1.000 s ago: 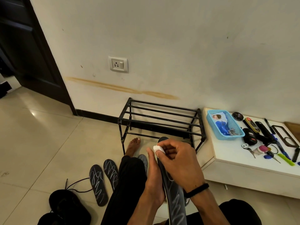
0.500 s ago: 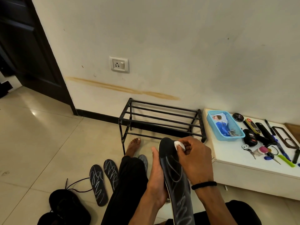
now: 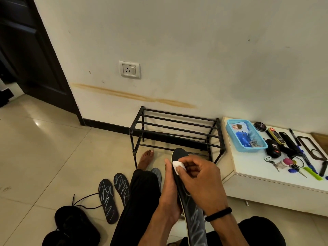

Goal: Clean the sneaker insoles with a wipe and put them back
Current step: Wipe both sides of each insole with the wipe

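Left hand (image 3: 170,197) gripped the insole (image 3: 190,206) at mid-length, long axis running near to far. Right hand (image 3: 200,181) pinched the wipe (image 3: 177,166) against its far toe end. Likely stroke: toward the near heel.

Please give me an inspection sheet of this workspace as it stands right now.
Surface: pale tiled floor; low white table at right.
Job's things: held insole, chalk-like scribbles on its lower part; white wipe pressed near its toe; two scribbled insoles on the floor; a third partly hidden by the leg; black sneakers.
Clutter: blue basket, keys, pens, small items on the table.
Grippers: left hand holds the insole; right hand pinches the wipe.
Cables: nothing seen; only a loose shoelace.
Surroundings: black shoe rack, wall socket, dark door.
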